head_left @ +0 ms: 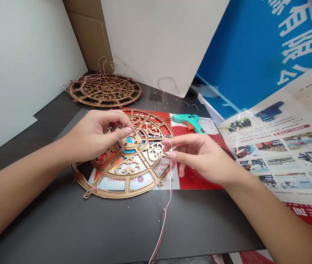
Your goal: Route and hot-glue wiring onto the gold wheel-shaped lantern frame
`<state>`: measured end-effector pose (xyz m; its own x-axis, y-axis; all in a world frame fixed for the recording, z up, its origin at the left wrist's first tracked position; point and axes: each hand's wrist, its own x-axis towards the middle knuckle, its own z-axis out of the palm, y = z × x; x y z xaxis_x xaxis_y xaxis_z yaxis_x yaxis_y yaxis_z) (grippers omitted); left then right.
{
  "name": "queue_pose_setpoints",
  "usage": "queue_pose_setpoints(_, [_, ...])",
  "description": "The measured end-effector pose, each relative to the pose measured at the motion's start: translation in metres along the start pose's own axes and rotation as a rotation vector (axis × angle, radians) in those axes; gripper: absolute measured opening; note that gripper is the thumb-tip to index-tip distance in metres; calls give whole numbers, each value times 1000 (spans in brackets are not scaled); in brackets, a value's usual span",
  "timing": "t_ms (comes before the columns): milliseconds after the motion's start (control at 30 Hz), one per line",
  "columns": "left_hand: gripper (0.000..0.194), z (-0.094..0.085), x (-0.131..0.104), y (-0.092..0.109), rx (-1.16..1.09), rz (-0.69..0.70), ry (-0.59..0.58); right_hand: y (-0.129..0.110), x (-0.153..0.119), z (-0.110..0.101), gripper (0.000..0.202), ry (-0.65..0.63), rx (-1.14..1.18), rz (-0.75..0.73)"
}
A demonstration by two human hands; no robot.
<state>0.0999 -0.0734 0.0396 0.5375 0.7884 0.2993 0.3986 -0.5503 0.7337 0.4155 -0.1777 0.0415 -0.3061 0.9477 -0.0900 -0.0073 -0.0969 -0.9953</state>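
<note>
A round, gold-coloured openwork panel (125, 179) lies flat on printed sheets, cut with scrollwork and a ringed hub. Over its hub, my left hand (101, 134) is closed, thumb and forefinger pinching a thin red-and-white wire. The same sort of wire (167, 196) drops from the panel's right rim and runs off the bottom of the view. At that rim my right hand (197, 154) has thumb and forefinger around the wire. More wire runs along the panel's spokes toward its lower left. Parts of the panel are hidden beneath my left hand.
A second wired panel (105, 90) lies at the back left. Behind my right hand rests a teal glue gun (187, 121) with an orange trigger. Loose wire (176, 88) curls near the white board (161, 40). Printed sheets (282, 146) rise on the right.
</note>
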Motion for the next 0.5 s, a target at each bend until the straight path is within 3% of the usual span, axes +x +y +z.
queue_pose_setpoints(167, [36,1,-2,10,-29,45,14,4,0,5,2,273,-335,-236])
queue_pose_setpoints(500, [35,0,-4,11,-38,53,15,3,0,7,5,297,-330,-199])
